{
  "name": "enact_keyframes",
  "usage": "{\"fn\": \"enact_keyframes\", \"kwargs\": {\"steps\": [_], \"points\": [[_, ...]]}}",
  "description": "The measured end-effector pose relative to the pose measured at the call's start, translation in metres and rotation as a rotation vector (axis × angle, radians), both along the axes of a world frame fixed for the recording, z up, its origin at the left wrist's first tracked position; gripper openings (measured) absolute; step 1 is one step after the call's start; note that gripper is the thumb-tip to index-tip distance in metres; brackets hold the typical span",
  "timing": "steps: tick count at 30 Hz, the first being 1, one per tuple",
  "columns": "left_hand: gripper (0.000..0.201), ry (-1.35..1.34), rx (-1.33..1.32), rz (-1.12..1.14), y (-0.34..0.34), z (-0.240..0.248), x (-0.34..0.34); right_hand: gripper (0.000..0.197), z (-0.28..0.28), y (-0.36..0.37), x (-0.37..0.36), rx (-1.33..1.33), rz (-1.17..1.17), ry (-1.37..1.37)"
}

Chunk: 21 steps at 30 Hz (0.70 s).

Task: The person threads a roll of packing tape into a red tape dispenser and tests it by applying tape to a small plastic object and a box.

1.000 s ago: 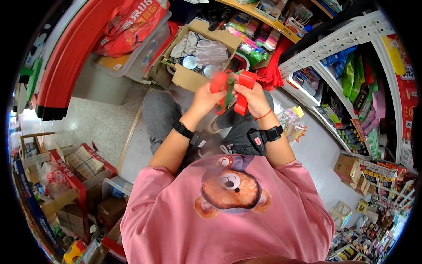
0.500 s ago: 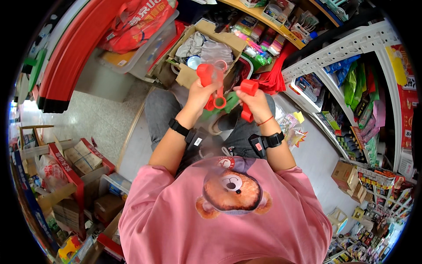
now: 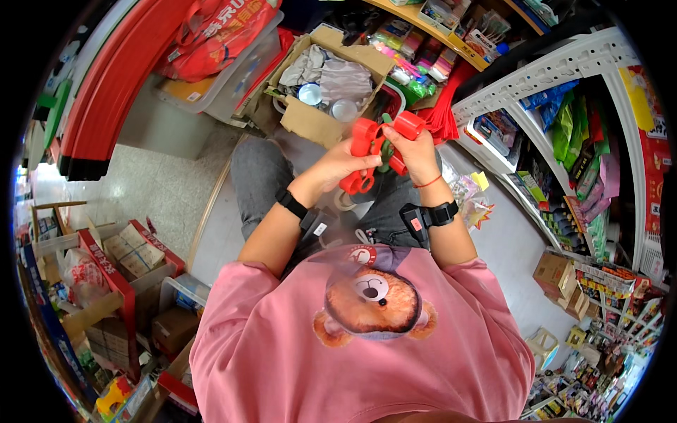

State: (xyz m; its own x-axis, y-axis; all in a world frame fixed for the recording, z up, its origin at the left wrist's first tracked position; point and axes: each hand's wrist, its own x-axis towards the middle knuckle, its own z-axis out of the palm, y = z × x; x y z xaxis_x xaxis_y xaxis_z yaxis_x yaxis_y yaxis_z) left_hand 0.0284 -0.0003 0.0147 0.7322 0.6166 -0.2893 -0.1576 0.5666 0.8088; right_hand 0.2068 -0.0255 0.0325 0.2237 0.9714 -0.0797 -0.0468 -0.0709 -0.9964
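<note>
My left hand (image 3: 337,168) grips a red plastic piece (image 3: 363,135) with round, ring-like parts at its ends. Closed around a second red plastic piece (image 3: 409,125), of similar rounded shape, is my right hand (image 3: 417,154). The two pieces are side by side above my lap and overlap in view; whether they are joined I cannot tell. A green thing (image 3: 386,151) shows between them, partly hidden. Just beyond my hands stands an open cardboard box (image 3: 307,128) with crumpled grey wrapping (image 3: 345,80) and round, clear-looking pieces (image 3: 344,110) inside.
A clear plastic bin (image 3: 215,99) bearing a red bag (image 3: 222,42) stands at the far left. White metal shelving (image 3: 543,74) with packaged goods rises on the right. Cartons and red-edged boxes (image 3: 116,278) crowd the lower left. A plastic-wrapped packet (image 3: 467,194) lies by my right knee.
My left hand has moved right with its red piece, bringing it against the one in my right hand. The right-hand piece has tilted and risen slightly. The box's contents are less covered now.
</note>
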Motion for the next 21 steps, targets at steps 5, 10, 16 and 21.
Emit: {"fn": "enact_keyframes", "kwargs": {"steps": [5,10,16,21], "points": [[0.027,0.015,-0.08,-0.005,-0.003,0.005,0.001,0.015,-0.011,0.002,-0.008,0.029,-0.087,-0.108],[0.024,-0.017,-0.139,-0.058,-0.004,0.003,0.0,0.017,-0.007,-0.001,-0.003,0.031,-0.053,-0.087],[0.025,-0.153,-0.23,-0.219,-0.007,0.002,-0.001,0.017,-0.01,-0.001,-0.002,0.078,0.023,-0.057],[0.026,-0.19,-0.185,-0.213,-0.006,-0.007,-0.003,0.023,0.003,-0.005,0.005,0.061,0.112,0.048]]}}
